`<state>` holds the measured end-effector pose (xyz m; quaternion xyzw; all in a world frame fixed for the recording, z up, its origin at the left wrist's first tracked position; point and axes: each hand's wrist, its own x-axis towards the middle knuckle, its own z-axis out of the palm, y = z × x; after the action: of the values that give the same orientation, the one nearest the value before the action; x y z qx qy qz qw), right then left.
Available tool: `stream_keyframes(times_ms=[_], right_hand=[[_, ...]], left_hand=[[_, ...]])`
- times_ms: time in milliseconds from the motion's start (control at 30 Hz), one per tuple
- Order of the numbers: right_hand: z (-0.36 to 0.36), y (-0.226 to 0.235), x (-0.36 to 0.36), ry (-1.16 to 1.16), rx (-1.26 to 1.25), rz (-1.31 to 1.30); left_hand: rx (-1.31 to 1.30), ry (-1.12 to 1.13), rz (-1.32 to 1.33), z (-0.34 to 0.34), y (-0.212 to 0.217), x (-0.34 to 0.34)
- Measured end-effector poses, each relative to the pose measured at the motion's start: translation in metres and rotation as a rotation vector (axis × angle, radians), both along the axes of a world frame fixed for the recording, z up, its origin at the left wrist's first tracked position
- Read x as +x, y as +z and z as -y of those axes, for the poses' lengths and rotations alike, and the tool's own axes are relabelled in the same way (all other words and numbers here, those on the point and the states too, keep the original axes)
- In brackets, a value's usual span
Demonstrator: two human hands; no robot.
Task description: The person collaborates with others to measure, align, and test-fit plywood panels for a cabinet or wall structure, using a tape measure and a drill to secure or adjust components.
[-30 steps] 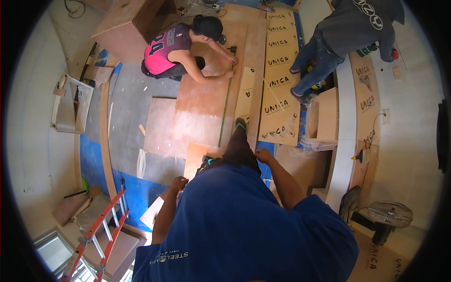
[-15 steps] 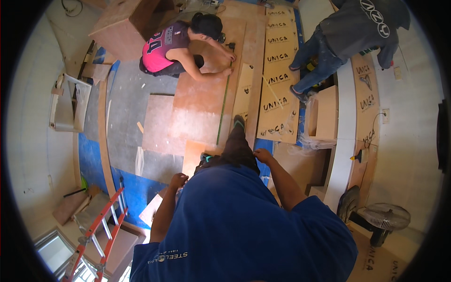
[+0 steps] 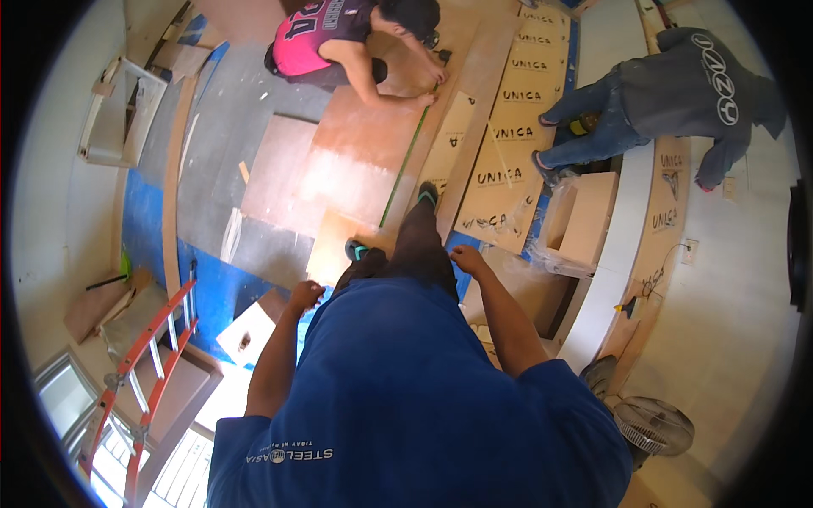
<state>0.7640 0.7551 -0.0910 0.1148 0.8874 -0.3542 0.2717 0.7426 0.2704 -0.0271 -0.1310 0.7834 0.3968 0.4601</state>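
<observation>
Your left hand [image 3: 305, 296] is curled and holds nothing; your right hand [image 3: 467, 258] hangs half open, empty, above the pale plywood floor sheets [image 3: 356, 161], probably for balance.

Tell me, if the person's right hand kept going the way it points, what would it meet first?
Probably the printed cardboard sheet on the floor ahead; the right hand points up-frame toward it, empty, though depth is hard to judge.
</observation>
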Motion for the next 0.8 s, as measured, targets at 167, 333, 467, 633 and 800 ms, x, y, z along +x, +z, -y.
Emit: stream_keyframes(times_ms=[167, 333, 467, 633, 800], right_hand=[[-0.037, 0.036, -0.139, 0.151, 0.135, -0.209], [-0.038, 0.174, -0.275, -0.318, -0.054, -0.479], [-0.040, 0.194, -0.309, -0.334, -0.232, -0.639], [-0.027, 0.110, -0.239, -0.045, -0.004, -0.474], [0.008, 0.053, -0.093, 0.241, 0.102, -0.055]], left_hand=[[-0.033, -0.063, -0.069, 0.000, 0.010, 0.004], [-0.013, 0.067, -0.008, 0.001, 0.019, -0.009], [0.036, 0.222, 0.056, 0.003, 0.014, -0.011], [-0.006, 0.077, -0.062, -0.009, 0.029, -0.009], [-0.010, -0.008, -0.086, 0.002, -0.001, 0.007]])
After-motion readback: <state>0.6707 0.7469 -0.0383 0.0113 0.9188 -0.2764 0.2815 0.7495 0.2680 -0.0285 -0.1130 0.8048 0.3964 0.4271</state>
